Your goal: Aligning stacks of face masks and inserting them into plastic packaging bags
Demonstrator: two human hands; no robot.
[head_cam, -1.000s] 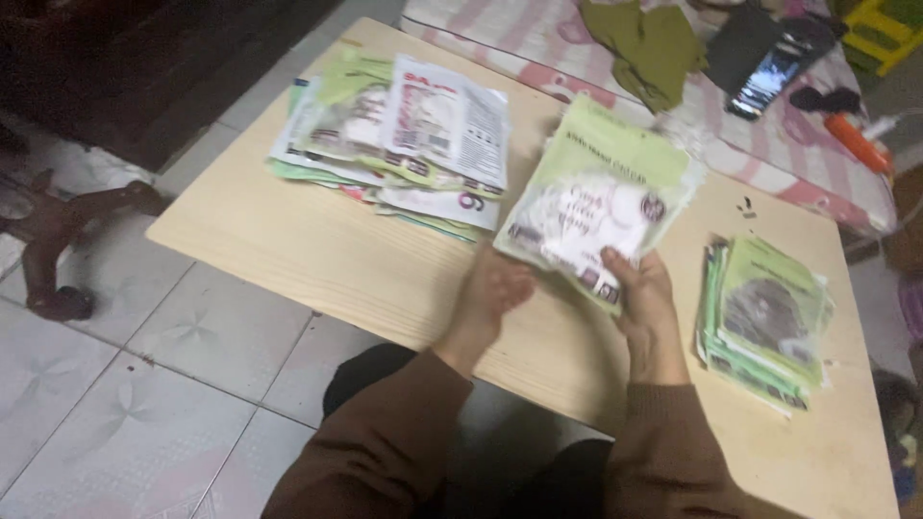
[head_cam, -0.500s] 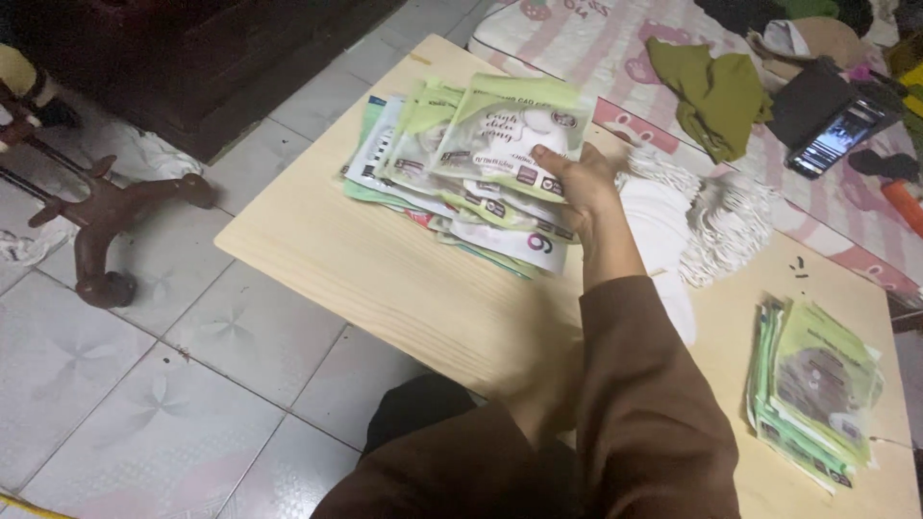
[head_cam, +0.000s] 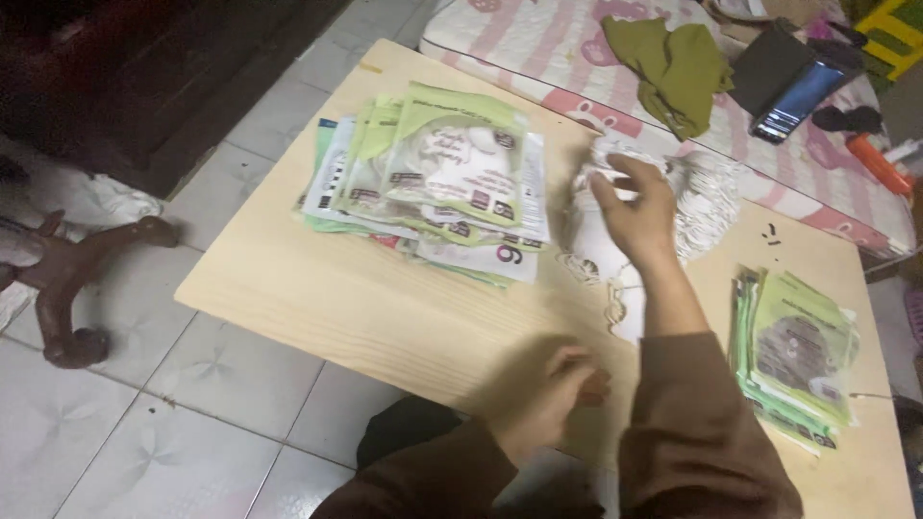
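Two packet stacks (head_cam: 433, 183) flank bare tabletop (head_cam: 317, 298) where right hand (head_cam: 635, 207) grips white netting (head_cam: 707, 197) (left hand (head_cam: 558, 389) blurred, grip unclear).

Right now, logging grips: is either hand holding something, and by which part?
The right hand grips the white lacy pile at its left edge. The left hand looks empty, though blurred.

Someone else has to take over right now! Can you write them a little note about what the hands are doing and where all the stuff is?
Right hand: fingers closed on the pile of white lacy pieces at the table's far side.
Left hand: near the table's front edge, blurred, seemingly holding nothing.
Big stack of green-and-white packets: far left of the table, topmost lying face up.
Smaller packet stack: right edge.
Done: packets sit in two stacks.
Left: the white pieces lie loose and unpacked.
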